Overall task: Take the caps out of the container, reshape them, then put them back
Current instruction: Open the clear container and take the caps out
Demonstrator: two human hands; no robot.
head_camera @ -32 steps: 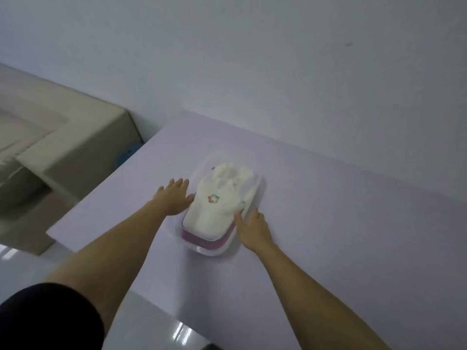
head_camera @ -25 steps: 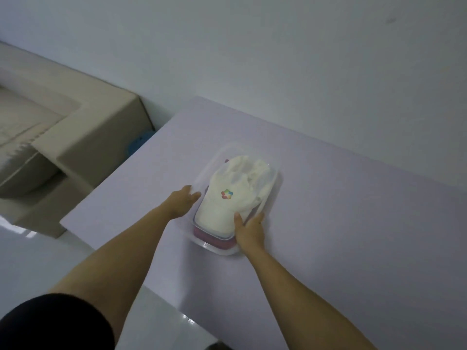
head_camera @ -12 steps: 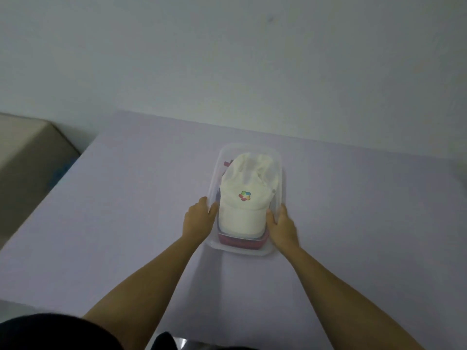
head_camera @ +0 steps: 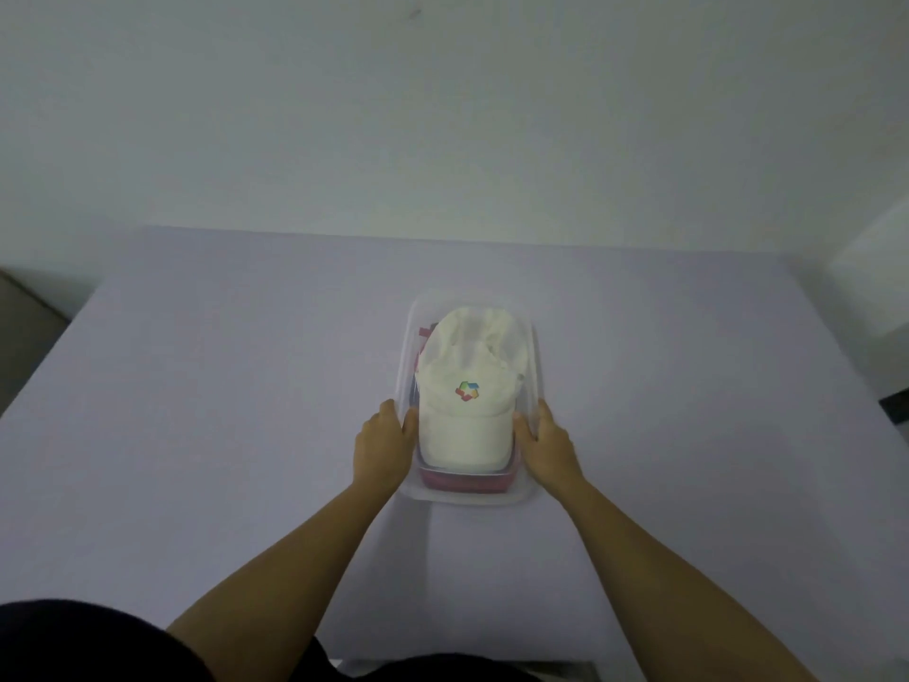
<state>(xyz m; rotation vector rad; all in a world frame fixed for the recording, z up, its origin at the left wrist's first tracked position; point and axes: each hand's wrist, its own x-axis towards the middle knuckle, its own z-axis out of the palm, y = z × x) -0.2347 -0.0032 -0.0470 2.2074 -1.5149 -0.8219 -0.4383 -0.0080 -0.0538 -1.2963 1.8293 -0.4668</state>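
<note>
Container (head_camera: 533,366): clear plastic tub, rectangular with rounded corners, just right of the frame's centre, resting on the table, long axis running away from the camera.
White cap (head_camera: 465,415): on top of the stack inside the container, brim toward the bottom of the frame, crown rumpled toward the far end; small multicoloured logo on the front panel.
Red cap (head_camera: 465,479): beneath the white one, seen only as a red band through the near wall and a red scrap at the far left corner inside the tub.
Left hand (head_camera: 381,447): at the near left side of the container, palm against the outer wall, thumb hooked over the rim beside the white brim; clasped on the tub wall.
Right hand (head_camera: 548,447): mirrored at the near right side, palm on the outer wall, thumb over the rim touching the brim's edge; likewise clasped on the wall.
Forearms: bare, reaching up from the lower left and lower right of the frame toward the tub.
Table (head_camera: 221,435): pale lilac surface filling the middle of the frame.
Wall (head_camera: 442,115): plain pale, across the upper half.
Dark clothing (head_camera: 74,642): lower left corner.
</note>
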